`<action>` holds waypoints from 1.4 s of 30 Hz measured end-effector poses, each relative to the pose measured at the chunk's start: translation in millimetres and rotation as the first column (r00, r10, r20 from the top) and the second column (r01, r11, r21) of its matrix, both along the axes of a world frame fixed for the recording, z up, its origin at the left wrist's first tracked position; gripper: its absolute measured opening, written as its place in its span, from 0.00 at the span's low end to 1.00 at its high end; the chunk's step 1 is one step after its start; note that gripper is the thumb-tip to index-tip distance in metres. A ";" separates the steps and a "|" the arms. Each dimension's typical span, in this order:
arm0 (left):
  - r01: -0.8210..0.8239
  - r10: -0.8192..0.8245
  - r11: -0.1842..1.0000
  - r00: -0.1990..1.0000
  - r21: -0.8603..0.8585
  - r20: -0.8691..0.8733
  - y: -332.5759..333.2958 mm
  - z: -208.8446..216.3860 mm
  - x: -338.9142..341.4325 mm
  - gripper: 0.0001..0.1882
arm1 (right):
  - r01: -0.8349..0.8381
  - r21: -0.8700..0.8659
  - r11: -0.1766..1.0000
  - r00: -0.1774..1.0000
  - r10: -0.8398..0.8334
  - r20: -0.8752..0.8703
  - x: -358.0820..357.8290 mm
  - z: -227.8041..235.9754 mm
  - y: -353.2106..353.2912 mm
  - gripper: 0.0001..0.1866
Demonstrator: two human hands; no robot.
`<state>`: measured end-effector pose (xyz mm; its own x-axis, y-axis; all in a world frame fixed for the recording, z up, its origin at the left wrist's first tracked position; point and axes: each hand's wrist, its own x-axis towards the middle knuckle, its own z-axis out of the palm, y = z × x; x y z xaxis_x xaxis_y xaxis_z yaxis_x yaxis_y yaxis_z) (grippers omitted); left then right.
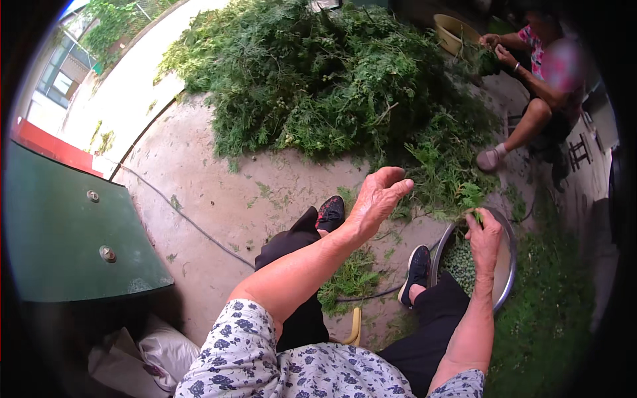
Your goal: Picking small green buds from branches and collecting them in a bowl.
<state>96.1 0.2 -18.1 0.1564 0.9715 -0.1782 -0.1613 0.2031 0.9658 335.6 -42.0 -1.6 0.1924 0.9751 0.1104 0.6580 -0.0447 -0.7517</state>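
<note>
My right hand is above a round metal basin, its fingers closed on a small green sprig. Inside the basin lie many small round green cones or berries. My left hand hangs in the air left of the basin, with thumb and fingers a little apart and nothing visible between them. Just beyond both hands spreads a big heap of cut evergreen branches. Loose leafy sprays from it reach the basin's far rim.
A person sits at the far right, handling greenery beside a yellowish tub. At left stands a green metal panel, with white sacks below it. A dark cable crosses the concrete floor. Clippings lie between my feet.
</note>
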 end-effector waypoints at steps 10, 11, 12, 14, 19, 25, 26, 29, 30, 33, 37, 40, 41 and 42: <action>-0.455 0.466 0.883 0.818 -0.115 0.338 18.0 11.2 -78.4 0.14 | -0.242 -0.916 0.320 0.324 0.916 0.235 -70.0 -85.6 10.0 0.14; -0.523 0.530 0.844 0.779 -0.120 0.334 20.8 12.9 -92.2 0.12 | -0.424 -0.754 0.503 0.398 0.851 0.343 -80.3 -77.7 35.5 0.10; -0.570 0.583 0.809 0.746 -0.143 0.322 20.7 16.7 -102.4 0.11 | -0.500 -0.618 0.607 0.675 0.720 0.160 -105.3 -49.2 68.3 0.08; -0.618 0.615 0.778 0.709 -0.118 0.345 19.4 17.9 -124.0 0.10 | -0.404 -0.019 0.915 0.745 0.317 -0.587 -161.0 6.0 100.7 0.13; -0.589 0.621 0.783 0.724 -0.199 0.300 29.5 13.3 -114.8 0.08 | -0.350 0.278 0.895 0.665 0.446 -0.599 -151.1 2.1 113.0 0.19; -0.432 0.477 0.879 0.814 -0.204 0.331 27.5 24.4 -95.7 0.08 | -0.348 -0.652 0.674 0.935 0.193 -0.299 -81.3 -160.4 11.8 0.12; -0.448 0.479 0.878 0.829 -0.171 0.288 19.8 36.6 -99.2 0.08 | -0.379 -0.691 0.616 0.925 0.273 -0.264 -82.7 -185.6 -5.2 0.13; -0.447 0.467 0.884 0.863 -0.140 0.191 14.4 30.9 -105.7 0.09 | -0.434 -0.785 0.441 0.833 0.528 -0.164 -80.4 -264.9 -64.2 0.15; -0.375 0.412 0.906 0.889 -0.198 0.200 21.5 16.6 -103.4 0.09 | -0.410 -0.839 0.357 0.773 0.625 -0.111 -71.9 -284.6 -87.0 0.15; -0.364 0.427 0.894 0.869 -0.260 0.251 28.5 18.4 -117.8 0.09 | -0.515 -0.847 0.134 0.672 0.676 -0.302 -103.1 -311.7 -133.1 0.18; -0.451 0.485 0.872 0.849 -0.189 0.211 20.1 36.4 -81.0 0.09 | -0.422 -0.906 -0.008 0.596 0.751 -0.284 -124.1 -334.4 -175.3 0.21; -0.477 0.477 0.878 0.865 -0.041 0.157 19.9 31.0 -89.8 0.09 | -0.413 -0.907 -0.075 0.502 0.813 -0.296 -141.1 -333.5 -158.4 0.23; -0.446 0.438 0.895 0.886 0.020 0.149 19.8 28.3 -95.3 0.10 | -0.414 -0.907 -0.077 0.464 0.840 -0.283 -145.6 -338.7 -151.3 0.24; -0.445 0.439 0.895 0.888 0.016 0.141 21.9 24.4 -94.4 0.10 | -0.427 -0.904 -0.031 0.476 0.842 -0.254 -145.9 -351.4 -142.5 0.21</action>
